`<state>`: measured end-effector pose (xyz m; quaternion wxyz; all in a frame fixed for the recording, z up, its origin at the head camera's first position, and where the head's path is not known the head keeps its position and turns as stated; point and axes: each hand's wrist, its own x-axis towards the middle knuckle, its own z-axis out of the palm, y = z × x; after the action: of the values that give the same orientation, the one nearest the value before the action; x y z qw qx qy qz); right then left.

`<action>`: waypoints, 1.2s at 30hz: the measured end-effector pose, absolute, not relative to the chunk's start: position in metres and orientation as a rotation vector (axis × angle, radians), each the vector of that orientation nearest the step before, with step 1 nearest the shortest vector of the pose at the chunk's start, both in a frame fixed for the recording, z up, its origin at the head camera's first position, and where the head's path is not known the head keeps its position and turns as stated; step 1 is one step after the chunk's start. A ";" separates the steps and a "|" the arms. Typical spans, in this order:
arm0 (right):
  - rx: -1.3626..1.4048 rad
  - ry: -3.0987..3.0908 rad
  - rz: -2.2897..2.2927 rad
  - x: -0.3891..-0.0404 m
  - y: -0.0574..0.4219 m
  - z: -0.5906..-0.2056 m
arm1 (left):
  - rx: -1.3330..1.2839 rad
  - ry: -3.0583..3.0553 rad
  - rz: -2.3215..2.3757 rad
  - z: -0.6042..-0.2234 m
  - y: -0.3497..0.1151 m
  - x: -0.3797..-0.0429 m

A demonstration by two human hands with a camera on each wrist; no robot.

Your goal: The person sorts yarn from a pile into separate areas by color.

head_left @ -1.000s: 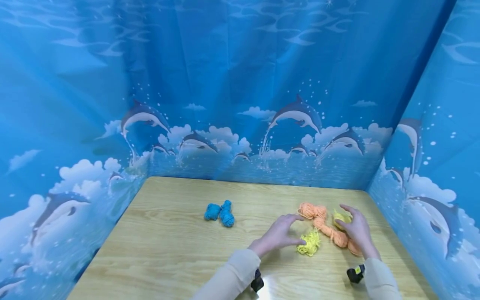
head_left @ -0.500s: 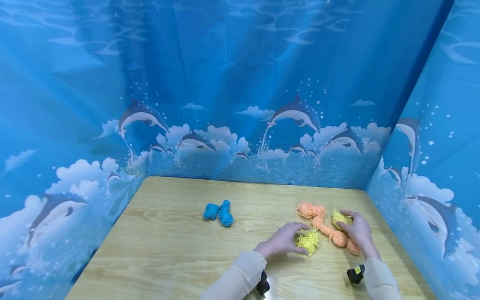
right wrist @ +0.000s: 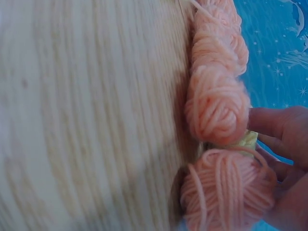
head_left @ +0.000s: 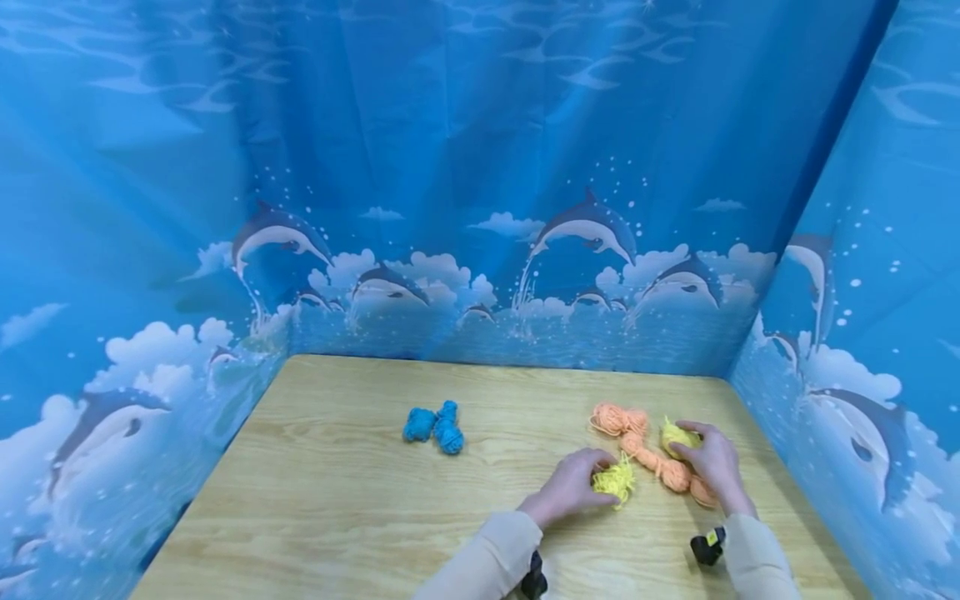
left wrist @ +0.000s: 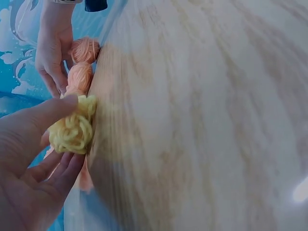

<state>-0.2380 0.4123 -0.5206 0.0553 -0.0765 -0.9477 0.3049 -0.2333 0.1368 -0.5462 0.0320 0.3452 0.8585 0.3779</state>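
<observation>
- While the left hand [head_left: 572, 486] had thumb and fingers curled round the near yellow yarn [head_left: 615, 482], the right hand [head_left: 716, 457] bracketed the far yellow yarn [head_left: 678, 437] between thumb and fingers (how firmly, I could not tell).
- Peach yarn [head_left: 651, 458] ran between the two sets of fingers, just beside the right thumb; blue yarn [head_left: 448, 435] lay well apart, left of and beyond the left fingers.
- Gripping both yellow pieces seemed the step in hand; the next move probably called for gathering stray strands and avoiding the peach row.
</observation>
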 end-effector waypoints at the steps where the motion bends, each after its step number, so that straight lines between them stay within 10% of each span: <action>1: -0.231 -2.878 0.928 -0.238 0.412 -0.520 | 1.051 2.658 1.168 -0.546 0.137 -0.233; 36: -0.210 -2.880 0.951 -0.232 0.417 -0.523 | 0.691 2.645 1.614 -0.530 0.087 -0.253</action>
<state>-0.2324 0.4166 -0.5227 0.0505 -0.0689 -0.9461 0.3123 -0.2534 0.0874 -0.5305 -0.0168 0.2176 0.8330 0.5084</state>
